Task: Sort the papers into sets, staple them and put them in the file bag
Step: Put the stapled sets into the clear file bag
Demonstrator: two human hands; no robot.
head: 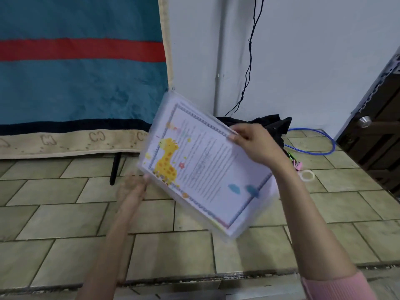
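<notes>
The clear file bag [207, 167] is in the middle of the frame, held up in the air above the tiled floor [65, 224] and tipped to one side. The right hand [254, 144] grips its upper right edge, with the fingers curled over the edge and the thumb pinching it. The hand sits just to the right of the bag's middle, touching it.

The left hand [132, 189] is lower and to the left, right at the bag's lower left corner. It is blurry. Its fingers look mostly straight, and I cannot tell if they touch the bag.

Inside the bag are papers [212, 161]. The top sheet has a yellow giraffe, small flowers, blue clouds, lines of writing and a patterned border.

A big blue blanket [80, 83] with a red stripe hangs in the upper left. A black cloth [268, 124], a blue cord [311, 141] and a small white ring [307, 175] lie on the floor to the right. A dark door [376, 135] stands at the right edge.
</notes>
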